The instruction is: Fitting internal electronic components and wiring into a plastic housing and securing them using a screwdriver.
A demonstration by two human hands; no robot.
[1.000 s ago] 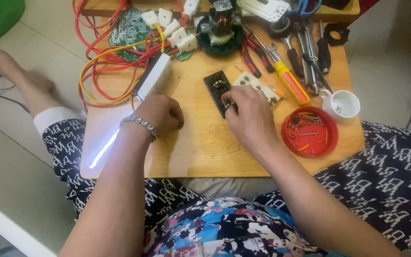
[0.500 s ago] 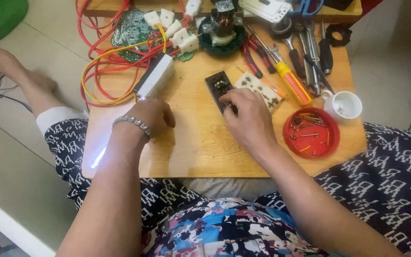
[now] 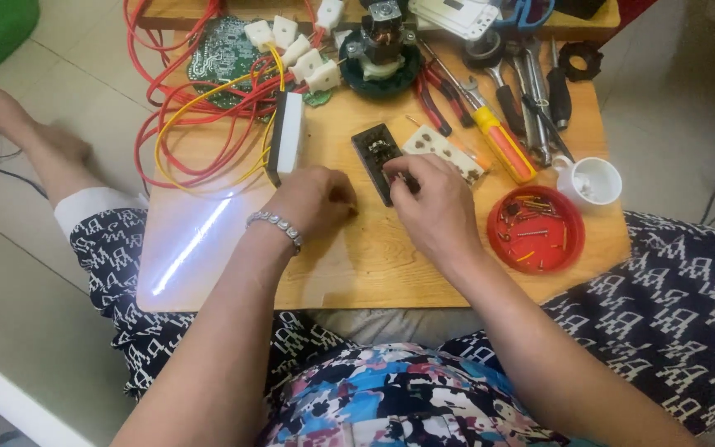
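Your right hand [image 3: 436, 207] pinches the near end of the black socket part [image 3: 378, 157] at the frame's centre; your left hand [image 3: 316, 197] rests curled shut just beside it on the wooden table [image 3: 357, 265].

Black socket part [image 3: 376, 157] on the wooden counter [image 3: 357, 257], open face up.

Small, dark, rectangular, lying flat and turned slightly off square, long axis running away from the body and tilted a little leftward. Metal contacts visible in the recess at the middle. Near end covered by fingertips [image 3: 399, 176] of the right hand [image 3: 436, 207]. Just right of it, a white socket plate [image 3: 442, 153] with holes, lying flat at an angle, nearly touching. Placed near the centre of the counter.
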